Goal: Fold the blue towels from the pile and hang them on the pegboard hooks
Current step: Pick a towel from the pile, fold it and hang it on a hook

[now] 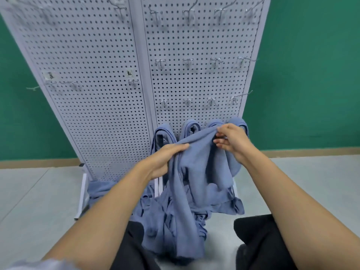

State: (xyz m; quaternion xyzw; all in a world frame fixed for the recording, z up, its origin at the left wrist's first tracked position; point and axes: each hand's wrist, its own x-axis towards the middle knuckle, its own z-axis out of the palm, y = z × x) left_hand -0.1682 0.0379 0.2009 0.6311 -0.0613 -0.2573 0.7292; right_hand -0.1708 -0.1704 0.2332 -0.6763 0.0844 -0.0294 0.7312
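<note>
The left hand (pixel 165 158) grips the blue towel (pixel 196 168) at its bunched edge, fingers curled. The towel hangs lengthwise downward before the pegboard (pixel 93 84), over the pile (pixel 155 215) on the floor (pixel 39 191). The right hand (pixel 232 142) pinches its top edge.

At the centre of the frame, the left grip (pixel 167 155) and the right grip (pixel 231 141) hold a blue towel (pixel 198 168) up by its bunched top edge. The right thumb and fingertips pinch the cloth. The towel hangs down to the pile (pixel 171 221) on the floor (pixel 29 191), between dark-trousered knees (pixel 259 234). Just behind it, folded towels (pixel 161 137) hang side by side low on the white pegboard (pixel 93 94). Rows of hooks (pixel 188 62) sit above them, and a green wall (pixel 311 75) stands behind.
</note>
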